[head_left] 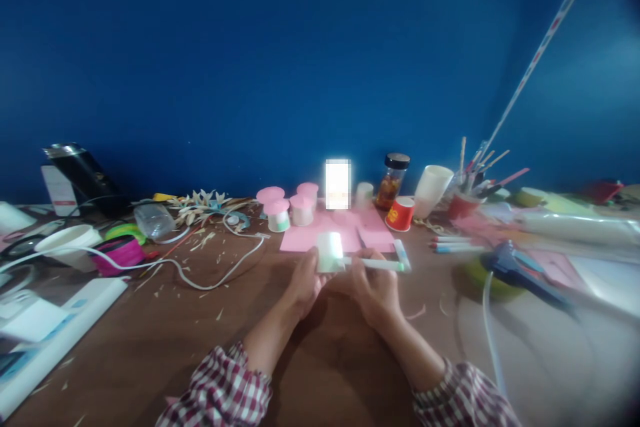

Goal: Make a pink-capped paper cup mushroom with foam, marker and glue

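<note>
My left hand point(303, 285) is closed around a small white paper cup point(329, 252), which shows a pale green tint low on its side. Pinched in my right hand point(376, 288) is a white marker point(387, 265) with a green end pointing right; its other end meets or nearly meets the cup. Just beyond lies a pink paper sheet point(295, 239). Small cups with pink round tops, among them one with a green band point(279, 222), stand at its left edge. Another white marker point(401, 255) lies right of my right hand. Motion blurs the fingertips.
A red paper cup point(400, 214), a dark-lidded jar point(391, 180) and a tilted white cup point(433, 191) stand behind. A blue glue gun point(525, 278) rests at right. White cable point(195, 287) and a power strip point(65, 340) occupy the left. Wood shavings are scattered there.
</note>
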Demonstrator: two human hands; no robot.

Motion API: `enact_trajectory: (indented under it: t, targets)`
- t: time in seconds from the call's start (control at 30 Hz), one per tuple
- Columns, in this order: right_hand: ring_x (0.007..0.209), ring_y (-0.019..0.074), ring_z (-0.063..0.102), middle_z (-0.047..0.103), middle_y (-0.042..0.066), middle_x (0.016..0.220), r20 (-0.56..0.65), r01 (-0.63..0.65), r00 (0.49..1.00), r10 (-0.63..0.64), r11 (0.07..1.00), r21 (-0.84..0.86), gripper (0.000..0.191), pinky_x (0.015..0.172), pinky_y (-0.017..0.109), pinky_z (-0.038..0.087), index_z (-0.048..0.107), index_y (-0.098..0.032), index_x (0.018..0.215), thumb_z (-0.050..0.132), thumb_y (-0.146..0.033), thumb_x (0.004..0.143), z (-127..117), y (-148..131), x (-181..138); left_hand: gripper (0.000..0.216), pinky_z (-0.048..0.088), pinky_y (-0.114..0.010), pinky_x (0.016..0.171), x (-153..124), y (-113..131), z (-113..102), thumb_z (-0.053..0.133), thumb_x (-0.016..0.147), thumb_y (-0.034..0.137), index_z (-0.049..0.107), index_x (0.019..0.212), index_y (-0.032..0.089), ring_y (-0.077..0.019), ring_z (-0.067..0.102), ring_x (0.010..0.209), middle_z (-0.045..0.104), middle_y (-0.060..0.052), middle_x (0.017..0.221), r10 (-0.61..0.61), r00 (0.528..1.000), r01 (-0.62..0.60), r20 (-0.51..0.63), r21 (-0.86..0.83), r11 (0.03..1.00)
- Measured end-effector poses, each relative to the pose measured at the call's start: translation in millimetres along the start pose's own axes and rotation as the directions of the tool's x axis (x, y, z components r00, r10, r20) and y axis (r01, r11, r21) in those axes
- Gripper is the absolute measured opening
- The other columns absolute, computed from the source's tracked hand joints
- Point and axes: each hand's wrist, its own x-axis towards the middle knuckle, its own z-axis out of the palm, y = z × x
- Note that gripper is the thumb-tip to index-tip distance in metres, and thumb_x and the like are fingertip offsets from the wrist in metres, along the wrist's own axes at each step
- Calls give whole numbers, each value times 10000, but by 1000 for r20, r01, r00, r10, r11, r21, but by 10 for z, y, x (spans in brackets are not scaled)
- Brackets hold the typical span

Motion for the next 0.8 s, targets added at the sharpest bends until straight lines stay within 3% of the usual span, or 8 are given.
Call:
enact_trajectory:
  t: [0.17,0.3,0.47,0.63,0.8]
  targets:
    - [502,100,484,579,-11,621,64,34,997,-32,999,-30,127,468,200,389,600,-172,773,536,-264,834,17,4,-12,311,466,-415,911,-6,-3,12,583,836,398,605,1003,136,-248,599,1032,674,-112,984,2,999,-3,-39,-16,1000]
    - [497,101,488,582,-13,623,7,37,999,-37,999,-28,138,470,200,401,603,-172,806,537,-288,840,20,1,-7,325,464,-418,908,-8,-7,9,624,798,421,609,955,138,-247,602,1017,672,-97,949,43,999,-43,30,6,999]
    - [518,111,513,587,-15,613,68,66,996,-63,997,-47,112,493,205,416,600,-178,784,548,-269,823,14,-20,-4,299,457,-399,909,-21,2,17,619,804,416,600,935,149,-231,600,1000,666,-82,915,50,999,-51,19,20,999]
    - [517,108,507,596,-12,642,-6,52,999,-52,998,-42,129,484,207,409,604,-180,826,537,-289,839,22,-4,-10,285,467,-377,882,-23,-12,-1,606,816,421,600,923,158,-211,610,935,652,-59,868,62,996,-65,61,41,997]
    - [504,101,496,570,-23,611,93,86,992,-80,994,-65,107,482,201,401,583,-181,778,539,-263,830,10,-36,-12,290,465,-384,880,-17,-15,-2,575,837,424,590,947,156,-204,614,904,652,-65,894,40,999,-41,9,62,997]
